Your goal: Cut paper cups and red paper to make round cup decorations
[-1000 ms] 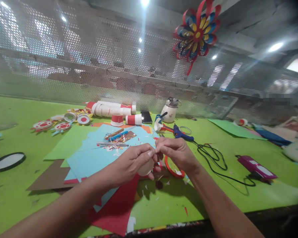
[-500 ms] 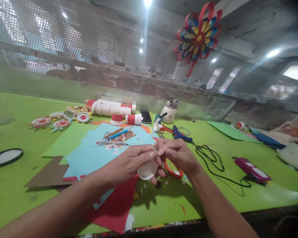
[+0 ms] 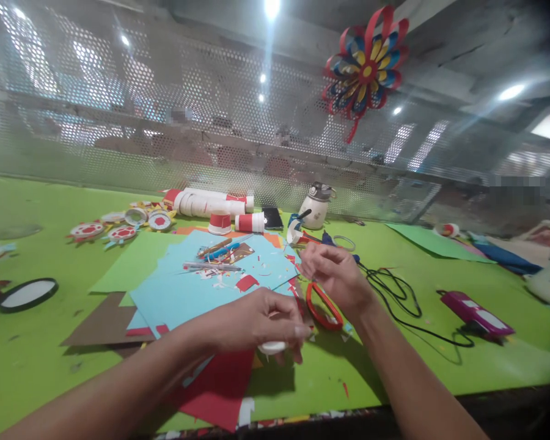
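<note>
My left hand is closed around a small white round piece, its curved rim showing below the fingers; it looks like a cut-down paper cup, though most is hidden. To the right and farther back, my right hand is raised with its fingers curled together, apart from the left. Whether anything small is pinched in it cannot be made out. Just below the right hand lies a red-orange scissors handle. Beneath and beyond the left hand spread light blue sheets and a red sheet.
Pens and paper scraps lie on the blue sheets. Behind are stacked paper cups, a phone and a bottle. Decorated paper discs sit left. A black cord and purple device are right.
My hands have come apart. The left has moved down with the white piece, while the right has lifted slightly away; the view has shifted a little.
</note>
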`<state>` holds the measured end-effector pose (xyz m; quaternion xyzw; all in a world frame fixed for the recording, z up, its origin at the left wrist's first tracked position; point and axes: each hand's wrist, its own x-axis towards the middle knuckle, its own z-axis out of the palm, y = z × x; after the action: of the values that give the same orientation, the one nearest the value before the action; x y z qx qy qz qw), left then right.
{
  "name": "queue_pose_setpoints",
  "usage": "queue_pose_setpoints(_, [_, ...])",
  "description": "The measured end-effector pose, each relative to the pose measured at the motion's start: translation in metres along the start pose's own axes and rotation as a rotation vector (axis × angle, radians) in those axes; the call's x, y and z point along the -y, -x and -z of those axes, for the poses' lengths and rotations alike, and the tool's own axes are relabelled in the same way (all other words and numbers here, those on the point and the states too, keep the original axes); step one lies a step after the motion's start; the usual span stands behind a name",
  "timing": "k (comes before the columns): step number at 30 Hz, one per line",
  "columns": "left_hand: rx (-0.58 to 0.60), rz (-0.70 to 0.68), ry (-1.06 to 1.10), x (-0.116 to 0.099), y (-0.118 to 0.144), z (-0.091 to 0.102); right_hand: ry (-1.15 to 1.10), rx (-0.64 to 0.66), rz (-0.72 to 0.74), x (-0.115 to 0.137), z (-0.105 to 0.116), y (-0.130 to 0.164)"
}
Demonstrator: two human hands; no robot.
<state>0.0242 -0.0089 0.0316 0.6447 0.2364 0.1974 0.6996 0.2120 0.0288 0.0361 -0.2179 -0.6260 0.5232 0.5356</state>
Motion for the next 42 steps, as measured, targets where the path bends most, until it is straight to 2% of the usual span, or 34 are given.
queue_pose_setpoints(3, [-0.058,-0.061,-0.050,0.003,-0.001,0.000,0.107,-0.010,-0.076,-0.004,0.000,-0.001])
queue_pose_setpoints(6, [-0.205,-0.046,-0.030,0.004,-0.005,0.002,0.264,0.008,-0.143,-0.006,-0.003,0.000])
queue_pose_setpoints(9, [-0.374,-0.015,0.093,0.005,-0.009,0.005,0.427,0.049,-0.108,-0.006,-0.010,0.002])
queue_pose_setpoints(12, [-0.387,-0.060,0.206,0.007,-0.010,0.010,0.581,0.083,-0.024,-0.009,-0.019,0.002])
queue_pose_setpoints(15, [-0.413,-0.142,0.184,0.006,-0.009,0.015,0.622,-0.038,-0.003,-0.015,-0.021,0.000])
queue_pose_setpoints(17, [-0.497,-0.194,0.211,0.004,-0.009,0.017,0.588,-0.172,0.008,-0.019,-0.019,-0.002])
queue_pose_setpoints(19, [-0.564,-0.203,0.277,0.002,-0.010,0.018,0.571,-0.227,0.023,-0.019,-0.018,-0.002])
queue_pose_setpoints(22, [-0.628,-0.163,0.357,0.001,-0.012,0.017,0.585,-0.156,0.035,-0.017,-0.022,0.001])
queue_pose_setpoints(25, [-0.664,-0.139,0.385,0.006,-0.015,0.017,0.729,0.060,0.064,-0.015,-0.032,0.007])
queue_pose_setpoints(27, [-0.672,-0.124,0.412,0.010,-0.016,0.019,0.846,0.177,0.110,-0.019,-0.039,0.010])
queue_pose_setpoints(30, [-0.636,-0.120,0.460,0.014,-0.017,0.022,0.907,0.220,0.172,-0.028,-0.044,0.012])
queue_pose_setpoints(35, [-0.529,-0.247,0.548,0.008,-0.016,0.023,0.881,0.148,0.218,-0.032,-0.043,0.010])
queue_pose_setpoints(39, [-0.381,-0.291,0.565,-0.002,-0.010,0.020,0.822,0.093,0.215,-0.018,-0.040,0.009])
queue_pose_setpoints(42, [-0.301,-0.318,0.503,-0.005,-0.003,0.023,0.859,0.068,0.310,-0.008,-0.038,0.010])
